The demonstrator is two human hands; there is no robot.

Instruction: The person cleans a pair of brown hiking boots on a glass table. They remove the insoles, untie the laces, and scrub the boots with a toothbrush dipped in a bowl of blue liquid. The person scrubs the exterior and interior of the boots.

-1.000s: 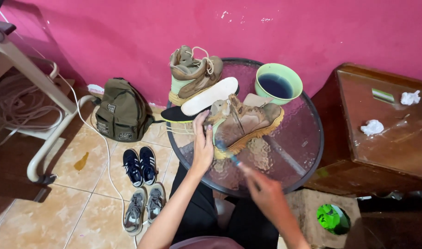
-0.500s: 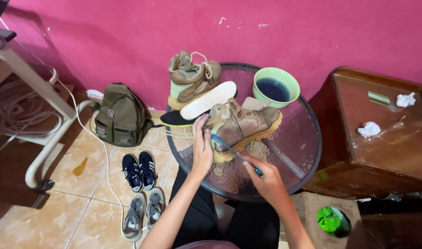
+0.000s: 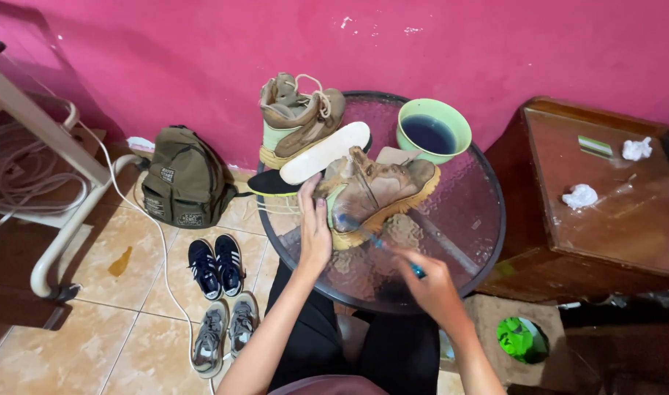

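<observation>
Boot (image 3: 378, 194): tan, muddy, on its side mid-desk (image 3: 466, 219). Left hand (image 3: 314, 230): grip spread flat against heel, bracing. Right hand (image 3: 433, 285): grip clamped on brush (image 3: 378, 243), bristles at sole edge. Best practice: short strokes, firm brace.

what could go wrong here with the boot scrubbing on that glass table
The tan boot lies near the front of the round glass table, steadied only by the left hand; a hard stroke from the blue-handled brush in the right hand might slide it off. The green bowl of dark liquid stands right behind the boot and could get knocked. Drips may land on the dark sneakers below.
</observation>
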